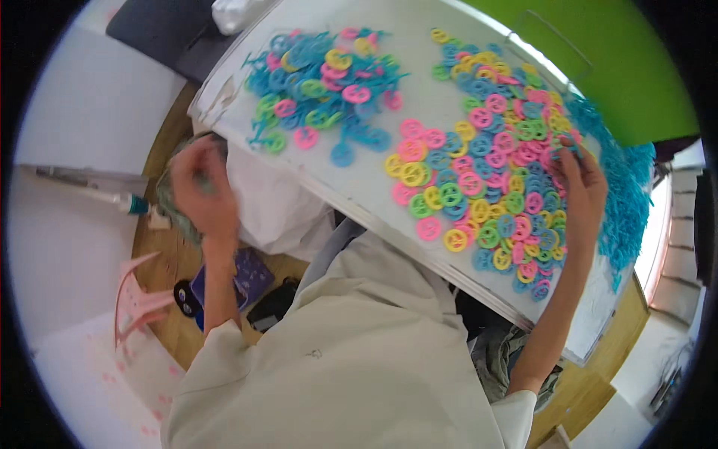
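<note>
My right hand point(585, 183) is over the right side of the table, its thumb and fingers pinched on a small teal piece point(568, 146). Beneath and beside it spreads a heap of small round plastic discs with cut-out centres point(493, 161), in pink, yellow, green and blue. Just past this hand lies a pile of thin teal strips point(627, 202). My left hand point(203, 187) is off the table's left edge, smeared by motion; whether anything is in its fingers does not show. The left pile point(321, 82) mixes similar discs with teal pieces.
The white table point(355, 194) runs diagonally before me. A white bag or cloth point(273, 202) hangs below its left edge. On the floor are a pink chair-like frame point(138, 295) and a purple bag point(243, 280). A green panel point(621, 67) borders the far right.
</note>
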{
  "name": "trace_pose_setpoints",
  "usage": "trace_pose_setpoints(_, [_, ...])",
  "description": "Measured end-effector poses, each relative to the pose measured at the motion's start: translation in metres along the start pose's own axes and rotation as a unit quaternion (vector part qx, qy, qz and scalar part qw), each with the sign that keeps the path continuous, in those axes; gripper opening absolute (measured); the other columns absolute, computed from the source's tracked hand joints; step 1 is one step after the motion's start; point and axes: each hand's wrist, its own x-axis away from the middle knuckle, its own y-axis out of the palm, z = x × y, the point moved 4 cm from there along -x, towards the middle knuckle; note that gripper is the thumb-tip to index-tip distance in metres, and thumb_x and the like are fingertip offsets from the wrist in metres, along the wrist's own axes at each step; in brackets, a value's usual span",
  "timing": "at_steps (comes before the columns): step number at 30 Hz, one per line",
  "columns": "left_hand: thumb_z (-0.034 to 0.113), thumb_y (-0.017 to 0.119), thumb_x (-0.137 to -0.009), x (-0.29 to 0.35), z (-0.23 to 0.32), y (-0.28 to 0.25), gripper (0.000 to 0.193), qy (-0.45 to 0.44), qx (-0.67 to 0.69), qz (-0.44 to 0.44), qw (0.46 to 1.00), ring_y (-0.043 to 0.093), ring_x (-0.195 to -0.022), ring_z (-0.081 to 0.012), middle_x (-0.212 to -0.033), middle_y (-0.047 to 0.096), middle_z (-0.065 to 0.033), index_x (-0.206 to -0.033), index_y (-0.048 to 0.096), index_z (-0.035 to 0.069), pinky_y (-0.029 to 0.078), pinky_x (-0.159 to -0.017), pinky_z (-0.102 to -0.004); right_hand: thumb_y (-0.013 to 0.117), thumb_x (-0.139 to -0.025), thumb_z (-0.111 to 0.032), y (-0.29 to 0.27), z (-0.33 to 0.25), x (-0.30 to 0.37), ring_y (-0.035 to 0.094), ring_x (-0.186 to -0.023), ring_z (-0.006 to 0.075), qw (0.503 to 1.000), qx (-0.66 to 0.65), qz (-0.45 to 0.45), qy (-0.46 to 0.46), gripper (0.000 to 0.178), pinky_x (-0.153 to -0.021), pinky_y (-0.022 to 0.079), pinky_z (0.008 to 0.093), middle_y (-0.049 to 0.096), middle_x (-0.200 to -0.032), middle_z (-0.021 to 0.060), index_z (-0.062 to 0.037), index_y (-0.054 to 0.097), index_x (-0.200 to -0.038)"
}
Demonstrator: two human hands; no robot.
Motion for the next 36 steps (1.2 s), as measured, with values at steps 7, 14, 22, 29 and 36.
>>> trace_pose_setpoints(7, [0.002,0.067,-0.075,0.018,0.149,0.164,0.032,0.135,0.154,-0.358,0.911,0.055,-0.087,-0.0306,-0.097,0.058,-0.0128,-0.107,0.061,0.005,0.047,-0.076,-0.0385,0.062,-0.090,-0.012,0.001,-0.001,0.004,0.065,-0.087,0.0144,1.000,-0.028,0.007,-0.008,0.025,-0.079,0.055,0.0261,0.064,-0.098,0.0073,0.0033,0.060,-0.110])
trace_pose_setpoints(14, [0.005,0.068,-0.078,0.002,0.167,0.204,0.023,0.130,0.167,-0.398,0.893,0.058,-0.078,-0.0262,-0.087,0.060,-0.0097,-0.100,0.063,0.003,0.049,-0.072,-0.0353,0.064,-0.088,-0.008,0.003,-0.005,0.007,0.065,-0.085,0.0143,0.998,-0.042,-0.036,-0.014,0.025,-0.078,0.055,0.0262,0.066,-0.095,0.0080,0.0042,0.060,-0.110])
trace_pose_setpoints(22, [0.005,0.063,-0.087,0.004,0.240,0.231,0.015,-0.144,0.467,-0.491,0.721,0.062,-0.070,-0.0107,-0.084,0.064,-0.0075,-0.099,0.060,-0.002,0.051,-0.059,-0.0237,0.060,-0.091,-0.007,0.007,-0.004,0.008,0.065,-0.084,0.0129,0.992,-0.115,-0.044,-0.018,0.020,-0.077,0.054,0.0253,0.068,-0.094,0.0090,0.0042,0.061,-0.107])
trace_pose_setpoints(29, [0.006,0.057,-0.091,0.012,0.236,0.241,0.018,-0.172,0.514,-0.517,0.662,0.064,-0.075,-0.0139,-0.091,0.062,-0.0101,-0.105,0.052,-0.005,0.057,-0.064,-0.0264,0.063,-0.089,-0.006,0.001,-0.004,0.004,0.065,-0.086,0.0123,0.997,-0.074,-0.007,-0.034,0.021,-0.077,0.054,0.0242,0.067,-0.094,0.0086,0.0040,0.061,-0.107])
trace_pose_setpoints(36, [0.001,0.058,-0.089,0.015,0.233,0.248,0.008,-0.202,0.520,-0.498,0.664,0.061,-0.069,-0.0116,-0.080,0.061,-0.0083,-0.094,0.053,-0.003,0.051,-0.053,-0.0253,0.066,-0.086,-0.007,0.006,-0.008,0.009,0.064,-0.081,0.0102,0.997,-0.012,0.017,-0.069,0.017,-0.073,0.052,0.0243,0.068,-0.089,0.0071,0.0028,0.064,-0.099])
